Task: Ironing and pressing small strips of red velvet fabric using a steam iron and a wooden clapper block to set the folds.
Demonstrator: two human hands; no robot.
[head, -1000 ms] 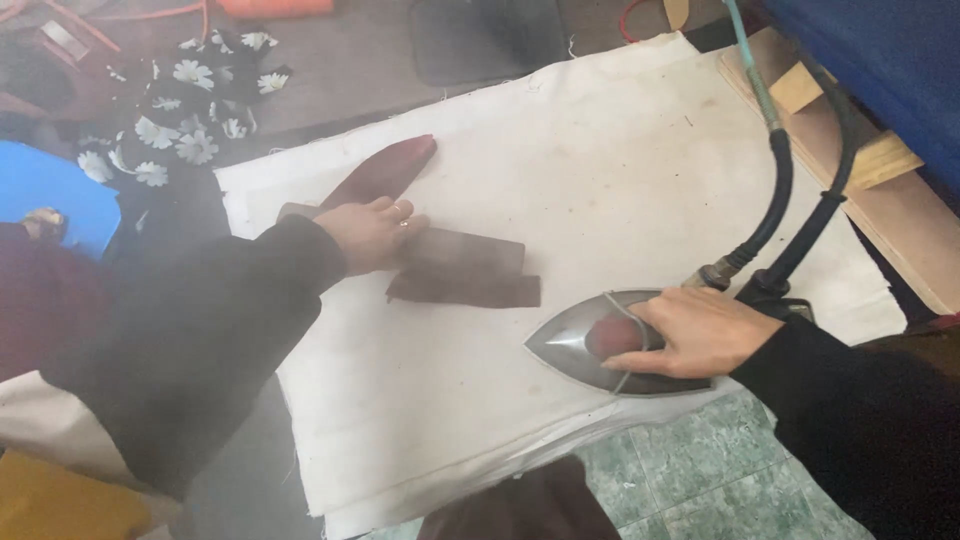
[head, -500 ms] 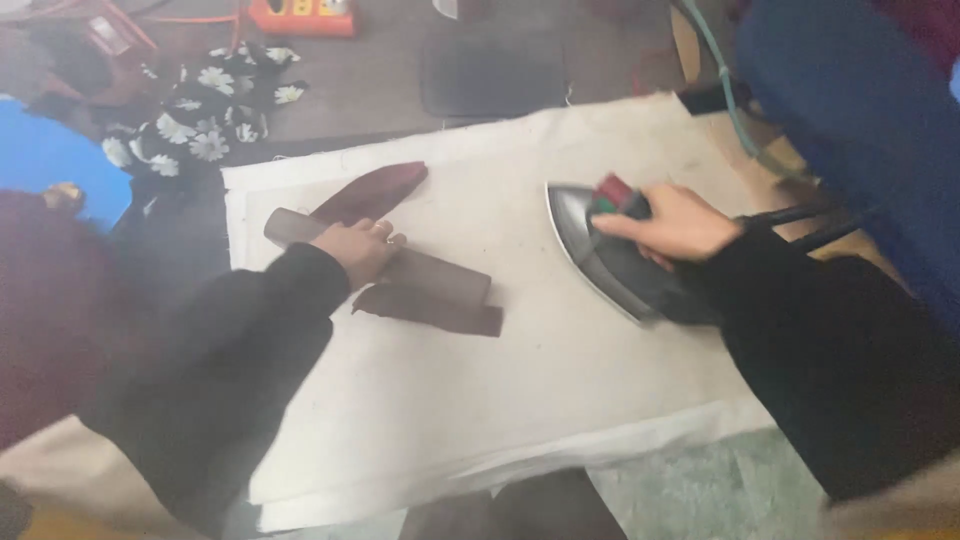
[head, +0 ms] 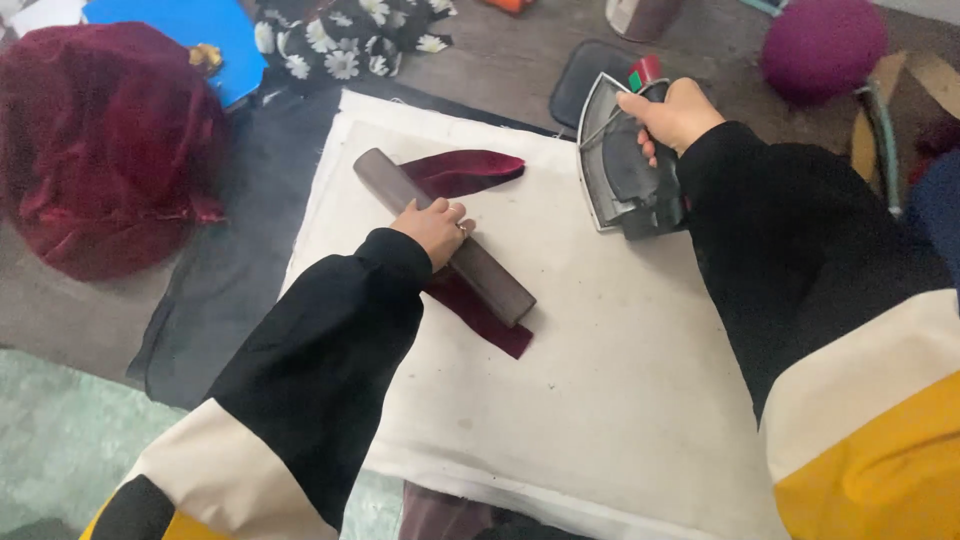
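L hand (head: 435, 228) sits centre-left of frame, palm down on a dark wooden block (head: 445, 238), grip closed over its top edge, pinning it diagonally across a strip of maroon velvet (head: 468, 171). Velvet shows at both ends of the block: a pointed end twd upper centre, a squared end (head: 490, 322) twd lower centre; middle hidden under block + hand. R hand (head: 672, 112), upper right, grip clamped round the handle of a grey iron (head: 620, 165), which is tipped up on edge, soleplate facing left, nose twd top of frame, heel at or just above the white pressing cloth (head: 600, 400) — can't tell if touching. Iron well apart from velvet. Judgement, for doing this step well: keep block weight even so pile stays flat, no twist in the strip; bring soleplate down flat, not on its edge, or it will mark the nap; keep L fingers on top of block, clear of the iron's path on the exposed ends; press, don't drag; watch the cord, which is out of view behind R sleeve. Around: heap of red velvet (head: 105, 140) upper left on the desk, floral fabric (head: 350, 35) top centre, purple ball (head: 822, 45) upper right.
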